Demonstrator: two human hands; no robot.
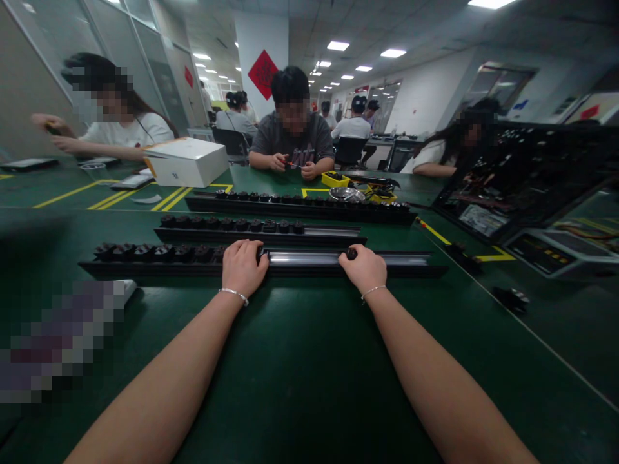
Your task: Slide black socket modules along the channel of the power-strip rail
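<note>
Toward the right end of the rail (304, 259), the right hand (368, 267) pinched a black part (352, 253), probably light, stiff, best held by its sides; the left hand (243, 267) half-curled, its hold unclear.

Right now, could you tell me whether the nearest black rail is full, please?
Partly full: the nearest black rail carries black pieces at left, but its silvery channel shows between the left hand and right hand.

Rail (304, 260) part-hidden by fingers (244, 251), slab (70, 335) pixelated
</note>
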